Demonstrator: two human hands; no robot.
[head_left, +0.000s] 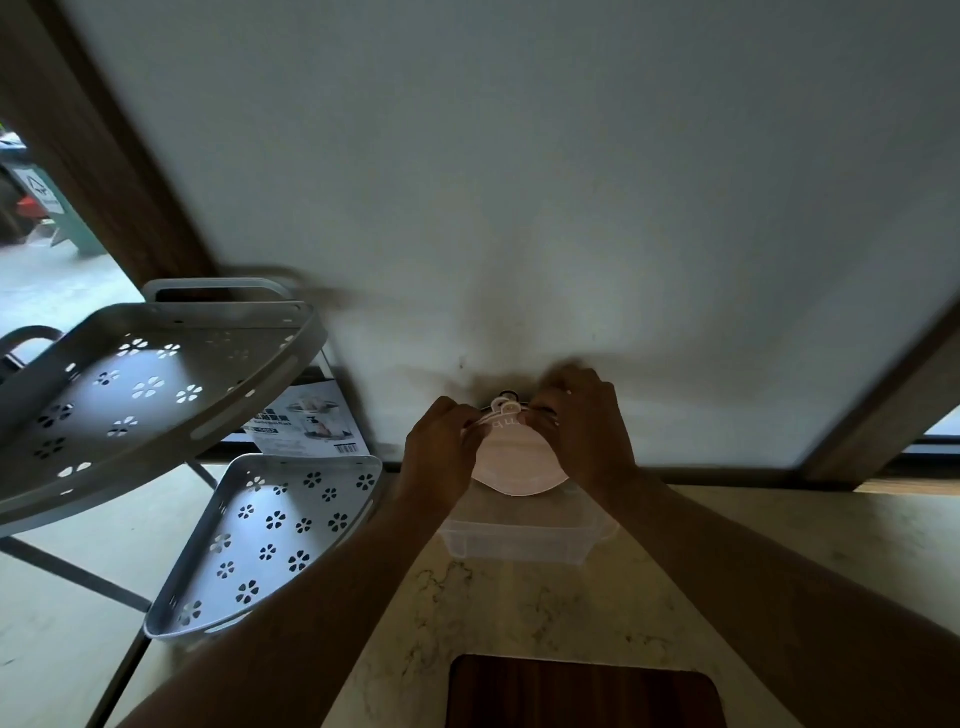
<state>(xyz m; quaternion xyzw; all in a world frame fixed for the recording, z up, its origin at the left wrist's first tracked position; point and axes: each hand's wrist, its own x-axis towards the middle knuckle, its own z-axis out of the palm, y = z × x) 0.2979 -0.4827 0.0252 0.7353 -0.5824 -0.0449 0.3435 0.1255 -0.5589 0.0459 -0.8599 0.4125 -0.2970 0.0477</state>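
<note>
I have the pink round board (517, 462) straight ahead of me and above the surface (519, 613), held flat against the pale frosted panel (519, 182), with both arms stretched forward to it. The left hand (441, 447) pinches its upper left edge with curled fingers, and the right hand (582, 426) grips the upper right edge the same way, so the board sits between the two, about equally near each. Its axis runs up and down: the white hanging loop (505, 404) is at the top, just beside my right fingertips and touching a small dark fitting on the panel that I cannot make out. The rounded bottom edge hangs over a clear plastic container (519, 540). I judge that the next move turns on that loop and fitting lining up, and the right hand seems better placed to steer it. A few pale letters curve under the loop, too blurred to read. To the left, behind the grey corner rack (156, 374), a product card (311, 421) shows a barcode and small print I cannot read. A dark wooden board (582, 691) lies nearest me.
</note>
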